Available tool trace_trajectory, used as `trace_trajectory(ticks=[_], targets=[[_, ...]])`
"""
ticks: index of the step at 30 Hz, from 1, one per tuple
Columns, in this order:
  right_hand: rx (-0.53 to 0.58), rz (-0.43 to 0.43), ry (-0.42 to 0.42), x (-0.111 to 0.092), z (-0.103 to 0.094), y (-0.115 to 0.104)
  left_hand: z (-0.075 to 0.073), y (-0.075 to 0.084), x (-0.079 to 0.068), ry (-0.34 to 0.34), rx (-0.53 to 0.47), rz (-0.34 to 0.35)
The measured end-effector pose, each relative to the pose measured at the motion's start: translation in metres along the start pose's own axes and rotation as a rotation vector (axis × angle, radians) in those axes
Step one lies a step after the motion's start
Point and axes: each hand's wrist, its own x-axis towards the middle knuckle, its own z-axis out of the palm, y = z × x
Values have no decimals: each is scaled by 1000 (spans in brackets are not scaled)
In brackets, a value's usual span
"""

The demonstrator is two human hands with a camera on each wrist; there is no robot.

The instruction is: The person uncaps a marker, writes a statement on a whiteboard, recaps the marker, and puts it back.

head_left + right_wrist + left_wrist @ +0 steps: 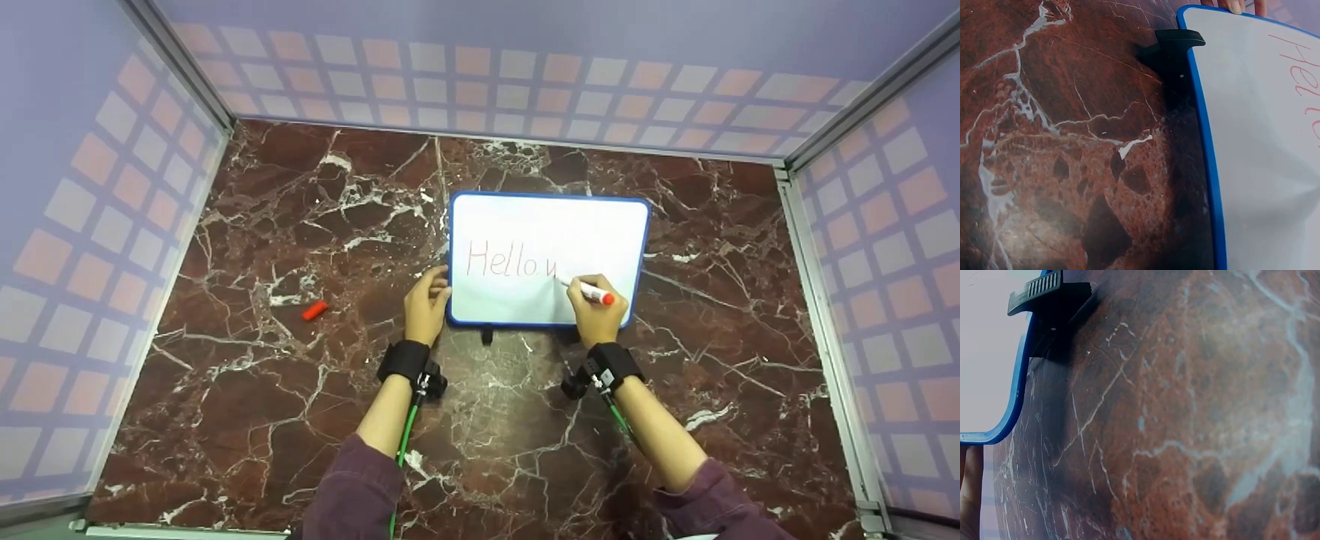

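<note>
A whiteboard (525, 307) with a blue frame lies on the marbled surface, with "Hello" and the start of another letter in thin red strokes. My right hand (598, 309) pinches a white marker (590, 289) with a red end, its tip at the newest letter. In the head view, my left hand (426, 304) holds the board's left edge, thumb and fingers at the blue rim. Fingertips (1235, 7) of the left hand show on the rim in the right wrist view. The left wrist view catches only part of that hand beside the board corner.
A red marker cap (315, 310) lies on the marbled surface (247, 390), left of the board. Black clips (487, 334) stick out from the board's near edge. Checkered panels (480, 82) stand at the back and both sides. A green cable (407, 435) runs along each forearm.
</note>
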Motion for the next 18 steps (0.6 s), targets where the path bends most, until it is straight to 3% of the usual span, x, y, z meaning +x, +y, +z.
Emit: trace_trajectory(ticks=[18], targets=[[32, 21, 36, 6, 0, -2, 0, 1, 0, 0, -8, -15]])
